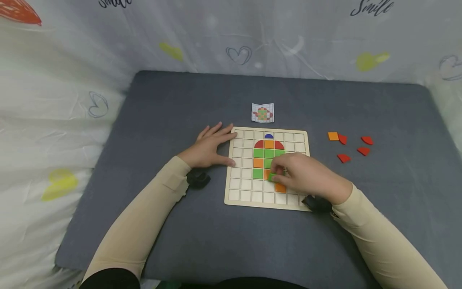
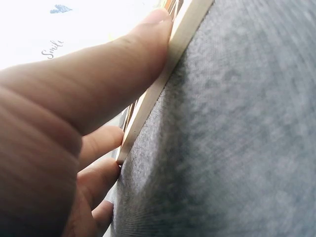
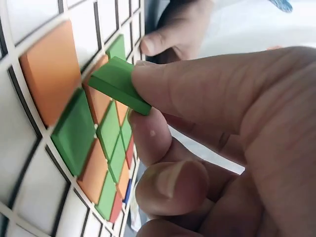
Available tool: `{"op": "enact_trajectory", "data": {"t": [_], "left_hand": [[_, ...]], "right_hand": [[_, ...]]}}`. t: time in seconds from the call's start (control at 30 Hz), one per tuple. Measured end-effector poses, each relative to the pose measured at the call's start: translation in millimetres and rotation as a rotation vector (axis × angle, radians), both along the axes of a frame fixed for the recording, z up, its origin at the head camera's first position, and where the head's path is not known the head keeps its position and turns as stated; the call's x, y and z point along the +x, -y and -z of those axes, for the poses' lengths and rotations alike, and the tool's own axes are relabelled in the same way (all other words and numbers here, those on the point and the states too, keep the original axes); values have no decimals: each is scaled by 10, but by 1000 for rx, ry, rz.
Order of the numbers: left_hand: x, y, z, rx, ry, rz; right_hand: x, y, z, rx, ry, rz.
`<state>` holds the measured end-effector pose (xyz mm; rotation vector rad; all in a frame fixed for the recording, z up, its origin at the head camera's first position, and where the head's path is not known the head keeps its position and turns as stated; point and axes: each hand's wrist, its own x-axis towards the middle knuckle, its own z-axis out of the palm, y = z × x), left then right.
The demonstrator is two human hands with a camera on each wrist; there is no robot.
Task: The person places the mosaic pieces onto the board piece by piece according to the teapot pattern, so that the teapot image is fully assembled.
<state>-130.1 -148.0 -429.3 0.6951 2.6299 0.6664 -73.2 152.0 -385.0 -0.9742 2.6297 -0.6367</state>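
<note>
A wooden grid board [image 1: 240, 196] lies on the grey table, with orange, green, red and blue tiles set in several of its cells. Between thumb and index finger, my right hand [image 1: 306, 176] pinches a green square tile [image 3: 118, 84], tilted just above the board's lower middle. Close by that tile, an orange square tile [image 3: 52, 71] sits in a cell. At the board's left edge, my left hand [image 1: 207, 148] rests with fingers spread, its thumb [image 2: 138, 59] touching the wooden rim.
Behind the board lies a small pattern card [image 1: 262, 113]. To the right are an orange square tile [image 1: 333, 136] and several red curved tiles, one of them a red tile [image 1: 363, 151]. A printed white cloth [image 1: 306, 36] hangs behind the table [image 1: 202, 241].
</note>
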Motion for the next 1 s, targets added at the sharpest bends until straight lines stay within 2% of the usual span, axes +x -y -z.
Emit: {"op": "enact_trajectory", "data": {"t": [0.53, 0.77, 1.0], "left_hand": [[-35, -21, -7, -20, -2, 6], [-29, -10, 20, -9, -4, -7], [-22, 0, 41, 0, -3, -4]], "right_hand": [[77, 82, 125, 31, 19, -35], [77, 85, 165, 2, -8, -46], [44, 52, 168, -13, 10, -61]]}}
